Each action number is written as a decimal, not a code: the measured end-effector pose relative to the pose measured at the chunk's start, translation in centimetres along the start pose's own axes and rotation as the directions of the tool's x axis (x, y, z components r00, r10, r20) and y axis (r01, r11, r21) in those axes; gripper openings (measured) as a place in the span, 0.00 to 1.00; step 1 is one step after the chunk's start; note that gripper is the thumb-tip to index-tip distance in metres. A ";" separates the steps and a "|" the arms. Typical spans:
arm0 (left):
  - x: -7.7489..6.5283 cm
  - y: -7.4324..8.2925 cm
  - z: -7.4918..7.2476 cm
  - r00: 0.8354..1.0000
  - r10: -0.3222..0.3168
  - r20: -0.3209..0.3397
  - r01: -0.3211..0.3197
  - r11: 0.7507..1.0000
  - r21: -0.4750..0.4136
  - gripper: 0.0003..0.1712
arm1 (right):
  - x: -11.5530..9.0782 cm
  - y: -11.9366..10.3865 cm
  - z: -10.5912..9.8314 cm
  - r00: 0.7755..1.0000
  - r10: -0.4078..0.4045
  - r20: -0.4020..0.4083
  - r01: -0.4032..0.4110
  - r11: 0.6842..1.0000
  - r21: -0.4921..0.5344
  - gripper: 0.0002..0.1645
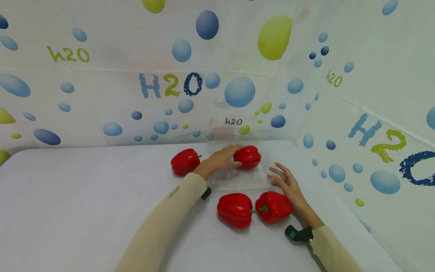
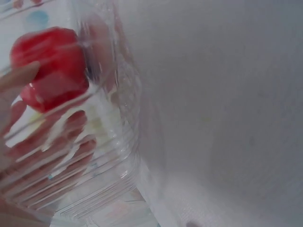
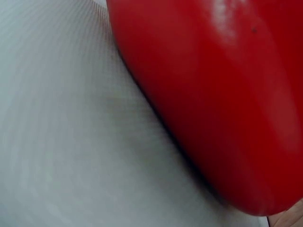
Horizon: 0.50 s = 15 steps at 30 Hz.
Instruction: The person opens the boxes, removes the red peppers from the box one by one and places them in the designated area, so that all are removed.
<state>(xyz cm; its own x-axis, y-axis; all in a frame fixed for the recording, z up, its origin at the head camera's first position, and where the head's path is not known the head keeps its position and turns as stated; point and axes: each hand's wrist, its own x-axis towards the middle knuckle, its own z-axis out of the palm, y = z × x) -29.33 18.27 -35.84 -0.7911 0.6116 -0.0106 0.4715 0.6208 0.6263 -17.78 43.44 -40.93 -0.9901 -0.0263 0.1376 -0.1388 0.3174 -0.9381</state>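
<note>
My left hand (image 1: pixel 223 157) grips a red bell pepper (image 1: pixel 247 157) from its left side, thumb in front and fingers behind. This pepper is within a clear plastic container (image 1: pixel 234 184), whose lid stands up at the back. In the left wrist view the thumb lies against the pepper (image 2: pixel 57 66), and ribbed clear plastic (image 2: pixel 116 165) covers part of the fingers. At the container's right side my right hand (image 1: pixel 286 183) has its fingers spread and loosely bent, holding nothing. Just below that hand lies another red bell pepper (image 1: pixel 273 207), which fills much of the right wrist view.
Beside that pepper, in front of the container, lies one more red bell pepper (image 1: pixel 235 210). Another pepper (image 1: pixel 185 162) sits left of the container, behind my left forearm. A white cloth (image 1: pixel 85 204) covers the table, and a patterned curtain (image 1: pixel 112 87) hangs behind.
</note>
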 end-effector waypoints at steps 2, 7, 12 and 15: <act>0.1 0.0 0.0 1.000 0.002 0.000 -0.002 1.000 0.006 0.41 | 0.0 0.0 0.0 1.000 -0.002 -0.002 0.002 1.000 0.004 0.37; 0.1 -0.1 0.0 1.000 0.000 -0.006 0.000 1.000 0.001 0.41 | 0.0 0.0 0.0 1.000 -0.002 -0.004 0.002 1.000 0.010 0.37; 0.1 -0.2 0.0 1.000 0.004 -0.010 -0.004 1.000 0.013 0.41 | 0.0 0.0 0.1 1.000 0.000 0.000 0.000 1.000 0.010 0.38; 0.1 -0.3 0.1 1.000 0.019 -0.011 -0.019 1.000 0.018 0.40 | 0.0 0.0 0.1 1.000 0.010 0.000 -0.010 1.000 0.009 0.38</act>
<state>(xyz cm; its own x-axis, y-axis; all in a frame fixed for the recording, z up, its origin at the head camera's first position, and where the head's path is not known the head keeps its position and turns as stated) -29.50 18.18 -36.06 -0.7863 0.6178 0.0102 0.4935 0.6180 0.6120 -17.78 43.35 -40.98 -0.9915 -0.0235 0.1282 -0.1291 0.3089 -0.9423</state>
